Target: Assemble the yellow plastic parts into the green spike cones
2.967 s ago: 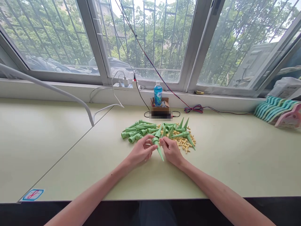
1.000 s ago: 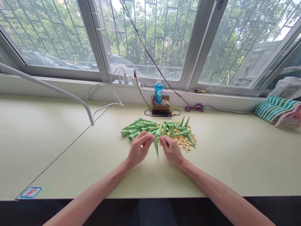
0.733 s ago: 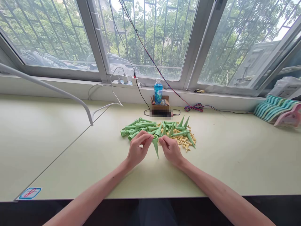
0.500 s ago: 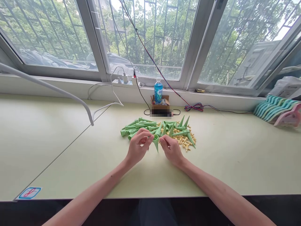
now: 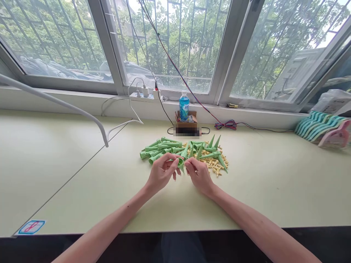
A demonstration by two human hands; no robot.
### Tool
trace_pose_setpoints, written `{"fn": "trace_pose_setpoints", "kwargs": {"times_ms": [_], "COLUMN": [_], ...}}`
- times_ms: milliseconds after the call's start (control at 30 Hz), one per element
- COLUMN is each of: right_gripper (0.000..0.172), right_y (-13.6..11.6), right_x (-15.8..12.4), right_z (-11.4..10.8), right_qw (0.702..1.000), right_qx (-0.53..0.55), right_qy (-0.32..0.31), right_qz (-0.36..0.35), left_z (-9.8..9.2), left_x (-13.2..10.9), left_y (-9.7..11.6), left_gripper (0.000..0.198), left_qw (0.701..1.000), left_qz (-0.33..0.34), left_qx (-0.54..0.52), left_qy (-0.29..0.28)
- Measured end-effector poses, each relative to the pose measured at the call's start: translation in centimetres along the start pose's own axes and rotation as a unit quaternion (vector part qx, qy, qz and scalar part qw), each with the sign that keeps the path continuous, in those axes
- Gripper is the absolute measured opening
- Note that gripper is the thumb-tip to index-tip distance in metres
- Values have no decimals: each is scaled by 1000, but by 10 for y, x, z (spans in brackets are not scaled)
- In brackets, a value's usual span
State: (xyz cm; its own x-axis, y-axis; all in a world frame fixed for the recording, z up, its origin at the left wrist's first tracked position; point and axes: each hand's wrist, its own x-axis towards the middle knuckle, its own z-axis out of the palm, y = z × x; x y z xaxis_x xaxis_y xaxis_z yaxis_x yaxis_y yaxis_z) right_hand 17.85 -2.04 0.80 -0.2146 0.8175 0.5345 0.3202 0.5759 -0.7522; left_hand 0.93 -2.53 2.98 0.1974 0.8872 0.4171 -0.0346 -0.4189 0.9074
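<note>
Head view: your left hand pinches green cone by rim, just above desk, in front of cone pile. Right hand pinched shut at cone mouth; what it holds, cannot tell. Risk: your light fingertip hold lets cone slip into pile; your right wrist sweeps nearby yellow pegs.

On the table, the heap of spikes lies mid-way with pegs at its right, the bottle and box behind, a stack far right, and one spike between left hand and right hand just near of the heap.
</note>
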Motion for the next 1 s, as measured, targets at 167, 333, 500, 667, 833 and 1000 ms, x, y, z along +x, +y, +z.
{"fn": "trace_pose_setpoints", "kwargs": {"times_ms": [167,333,500,667,833,1000], "right_gripper": [32,31,32,31,30,31], "right_y": [-1,0,1,2,1,0], "right_x": [-1,-3,-2,-1,-1,-1], "right_z": [1,0,0,1,0,-1], "right_qw": [1000,1000,1000,1000,1000,1000], "right_qx": [-2,0,0,-4,-1,-2], "right_qy": [-8,-11,-10,-4,-3,-1], "right_qz": [-5,-12,-6,0,-4,-5], "left_z": [-2,-3,-1,1,1,-2], "left_x": [-2,-4,-4,-4,-2,0], "left_y": [-1,-2,-1,1,5,7], "left_gripper": [23,24,21,11,14,13], "left_qw": [1000,998,997,998,1000,997], "left_qz": [25,46,62,48,-1,-66], "left_qx": [19,47,51,28,-11,19], "left_qy": [-4,-6,-2,-5,-13,-46]}}
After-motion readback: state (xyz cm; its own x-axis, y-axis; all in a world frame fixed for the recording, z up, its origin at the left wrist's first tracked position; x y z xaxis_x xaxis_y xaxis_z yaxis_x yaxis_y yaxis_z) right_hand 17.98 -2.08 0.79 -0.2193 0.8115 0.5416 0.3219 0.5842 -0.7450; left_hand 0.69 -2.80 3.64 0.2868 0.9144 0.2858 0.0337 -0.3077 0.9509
